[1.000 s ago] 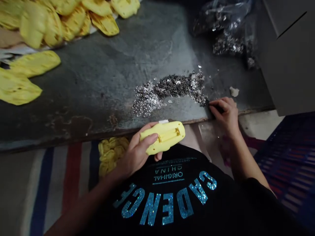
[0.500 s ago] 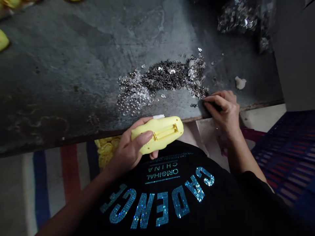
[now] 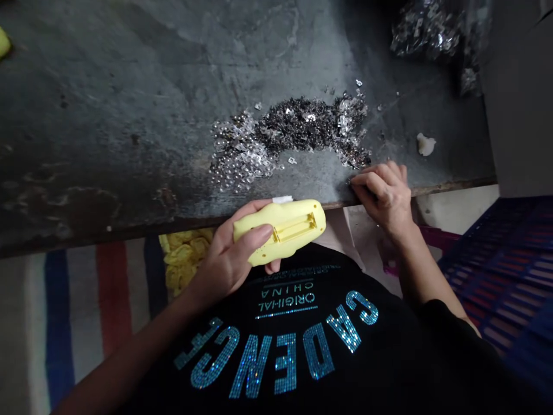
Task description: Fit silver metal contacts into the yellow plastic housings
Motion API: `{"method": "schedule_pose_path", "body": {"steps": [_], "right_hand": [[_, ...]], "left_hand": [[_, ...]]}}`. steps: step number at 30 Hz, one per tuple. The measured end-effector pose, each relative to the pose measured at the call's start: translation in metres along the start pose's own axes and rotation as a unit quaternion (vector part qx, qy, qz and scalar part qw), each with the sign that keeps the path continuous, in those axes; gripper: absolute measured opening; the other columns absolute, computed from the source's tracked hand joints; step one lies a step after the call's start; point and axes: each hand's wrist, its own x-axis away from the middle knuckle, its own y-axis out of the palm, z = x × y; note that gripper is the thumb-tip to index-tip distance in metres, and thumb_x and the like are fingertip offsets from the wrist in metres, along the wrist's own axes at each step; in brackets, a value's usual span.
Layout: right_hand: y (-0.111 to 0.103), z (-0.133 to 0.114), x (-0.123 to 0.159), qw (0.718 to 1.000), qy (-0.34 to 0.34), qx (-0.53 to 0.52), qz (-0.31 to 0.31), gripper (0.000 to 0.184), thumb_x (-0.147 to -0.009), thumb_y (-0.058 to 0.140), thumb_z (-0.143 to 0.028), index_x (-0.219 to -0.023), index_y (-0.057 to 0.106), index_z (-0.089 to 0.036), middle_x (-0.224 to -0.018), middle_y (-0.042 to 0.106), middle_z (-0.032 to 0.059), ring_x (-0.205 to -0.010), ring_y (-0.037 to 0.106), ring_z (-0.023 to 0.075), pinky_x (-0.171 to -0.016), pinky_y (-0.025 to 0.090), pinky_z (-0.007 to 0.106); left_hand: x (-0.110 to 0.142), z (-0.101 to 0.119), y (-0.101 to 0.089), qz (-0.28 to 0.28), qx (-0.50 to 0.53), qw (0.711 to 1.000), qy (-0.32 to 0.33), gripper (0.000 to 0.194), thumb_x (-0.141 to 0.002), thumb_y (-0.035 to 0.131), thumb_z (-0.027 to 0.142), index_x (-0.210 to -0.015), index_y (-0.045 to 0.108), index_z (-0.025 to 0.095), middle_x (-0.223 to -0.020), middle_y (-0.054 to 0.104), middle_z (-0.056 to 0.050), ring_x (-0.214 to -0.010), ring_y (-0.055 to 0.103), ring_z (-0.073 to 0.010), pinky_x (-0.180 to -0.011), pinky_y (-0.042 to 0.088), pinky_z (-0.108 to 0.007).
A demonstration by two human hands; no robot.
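Observation:
My left hand (image 3: 228, 256) grips a yellow plastic shell (image 3: 280, 230) just below the near edge of the dark worn table (image 3: 129, 115). The shell's open slot faces up. On the table lies a spread of small shiny metal pieces (image 3: 289, 132). My right hand (image 3: 382, 193) rests on the table edge at the right end of that spread, fingertips pinched together on the surface; what they hold is too small to make out.
A clear bag of metal pieces (image 3: 432, 29) lies at the far right. A small white lump (image 3: 425, 144) sits near the table edge. More yellow shells (image 3: 184, 259) lie below the table. A blue crate (image 3: 505, 271) stands at my right, a grey box (image 3: 518, 98) above it.
My view tilted down, so the yellow shells at the far left left the picture. My right hand slid slightly left along the table edge. The left hand keeps its hold.

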Motion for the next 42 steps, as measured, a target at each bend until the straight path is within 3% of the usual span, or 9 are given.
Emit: {"method": "schedule_pose_path", "body": {"steps": [4,10,13,17,22,27,31,37,42], "right_hand": [[-0.007,0.004,0.013,0.999,-0.031,0.018,0.002,0.011,-0.115,0.068,-0.025,-0.110,0.077,-0.030,-0.105,0.085,-0.0015,-0.092,0.069,0.0211,-0.088,0.040,0.041],[-0.019,0.001,0.024,0.992,0.069,-0.103,0.024,0.011,-0.112,0.071,-0.021,-0.114,0.080,-0.028,-0.111,0.087,0.0016,-0.098,0.075,0.0228,-0.091,0.049,0.042],[-0.021,-0.006,0.020,0.989,0.104,-0.105,0.023,0.006,-0.110,0.077,-0.031,-0.109,0.080,-0.027,-0.099,0.084,0.0027,-0.094,0.074,0.0244,-0.090,0.051,0.043],[-0.012,-0.015,0.011,0.993,0.115,-0.031,-0.021,0.020,-0.108,0.078,-0.047,-0.105,0.081,-0.028,-0.095,0.079,0.0046,-0.098,0.072,0.0287,-0.090,0.050,0.047],[-0.008,-0.017,0.007,0.991,0.109,-0.069,-0.035,0.016,-0.111,0.073,-0.036,-0.102,0.081,-0.026,-0.095,0.079,0.0030,-0.097,0.072,0.0279,-0.092,0.052,0.048],[-0.012,-0.012,0.009,0.985,0.117,-0.121,-0.037,0.013,-0.108,0.077,-0.033,-0.116,0.085,-0.025,-0.102,0.082,0.0044,-0.098,0.073,0.0266,-0.094,0.054,0.047],[-0.012,-0.010,0.009,0.984,0.125,-0.125,-0.031,0.011,-0.107,0.078,-0.034,-0.107,0.086,-0.026,-0.101,0.081,0.0042,-0.100,0.074,0.0271,-0.096,0.055,0.047],[-0.030,-0.044,0.000,0.974,0.076,-0.212,-0.019,0.003,-0.108,0.080,-0.028,-0.109,0.083,-0.028,-0.096,0.085,0.0011,-0.087,0.078,0.0224,-0.081,0.057,0.041],[-0.041,-0.073,-0.008,0.968,0.026,-0.250,-0.015,0.012,-0.107,0.080,-0.018,-0.113,0.080,-0.028,-0.097,0.087,0.0002,-0.086,0.081,0.0223,-0.079,0.061,0.041]], "left_hand": [[0.002,0.001,0.001,-0.003,0.003,1.000,0.007,0.048,-0.091,0.092,0.040,-0.130,0.074,0.019,-0.103,0.084,-0.010,-0.053,0.071,-0.0167,-0.044,0.057,-0.027],[-0.001,0.002,0.005,-0.010,0.001,1.000,0.015,0.052,-0.088,0.093,0.041,-0.130,0.074,0.017,-0.090,0.082,-0.007,-0.049,0.071,-0.0191,-0.040,0.054,-0.026],[-0.004,0.003,0.008,-0.007,0.004,1.000,0.014,0.053,-0.086,0.093,0.041,-0.128,0.073,0.017,-0.086,0.081,-0.006,-0.046,0.070,-0.0201,-0.038,0.053,-0.027],[-0.004,0.005,0.013,-0.001,0.004,1.000,0.011,0.057,-0.085,0.094,0.044,-0.129,0.070,0.016,-0.081,0.079,-0.005,-0.045,0.068,-0.0200,-0.037,0.052,-0.027],[0.001,0.006,0.015,0.009,0.013,1.000,0.008,0.053,-0.086,0.093,0.040,-0.128,0.069,0.018,-0.089,0.081,-0.006,-0.050,0.070,-0.0193,-0.039,0.054,-0.027],[0.002,0.002,0.010,0.001,0.018,1.000,0.007,0.043,-0.094,0.088,0.038,-0.128,0.069,0.020,-0.094,0.082,-0.007,-0.053,0.070,-0.0180,-0.043,0.055,-0.027],[0.001,0.001,0.011,-0.001,0.019,1.000,0.013,0.049,-0.092,0.088,0.040,-0.130,0.067,0.018,-0.089,0.081,-0.006,-0.050,0.069,-0.0183,-0.039,0.052,-0.026],[0.004,0.004,0.019,0.005,0.026,1.000,0.011,0.065,-0.090,0.088,0.046,-0.142,0.064,0.014,-0.087,0.081,-0.007,-0.049,0.070,-0.0206,-0.035,0.051,-0.026],[0.014,-0.002,0.015,-0.013,0.018,0.999,0.027,0.054,-0.101,0.081,0.042,-0.148,0.070,0.018,-0.090,0.081,-0.006,-0.056,0.076,-0.0215,-0.041,0.059,-0.025]]}}
